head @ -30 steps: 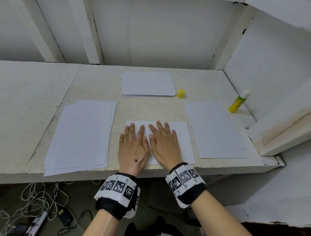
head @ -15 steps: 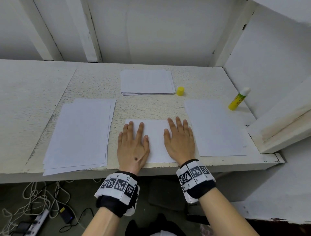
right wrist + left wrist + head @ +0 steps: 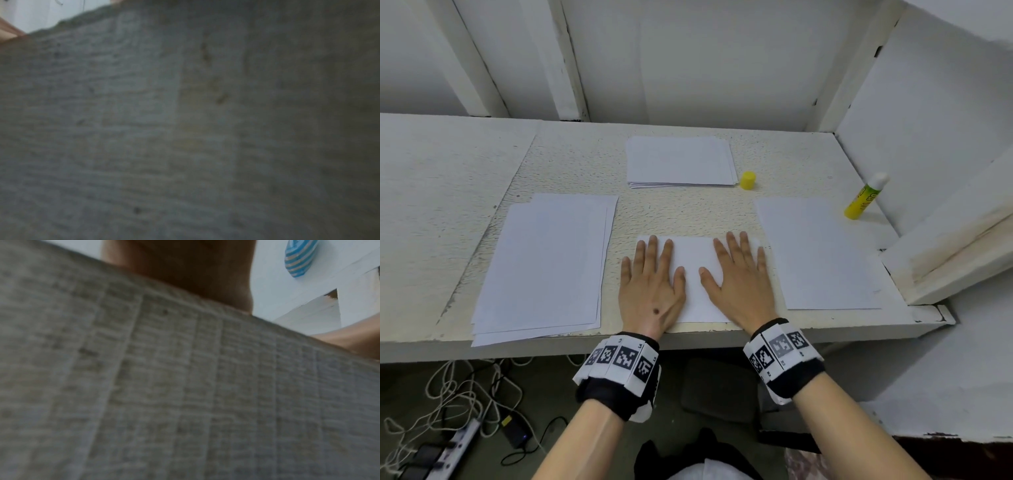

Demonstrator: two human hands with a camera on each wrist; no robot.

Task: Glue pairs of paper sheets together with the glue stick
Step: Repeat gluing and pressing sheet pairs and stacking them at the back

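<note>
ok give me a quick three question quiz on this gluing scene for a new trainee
1. True or false: the glue stick is capped.
2. Multiple choice: what are the left hand and right hand doing? A) both pressing flat on the middle sheet B) lifting the far stack C) holding the glue stick
3. Fill in: the yellow cap stands just to the right of the ____.

Key:
1. False. Its white tip is bare and the cap stands apart on the table.
2. A
3. far stack
</note>
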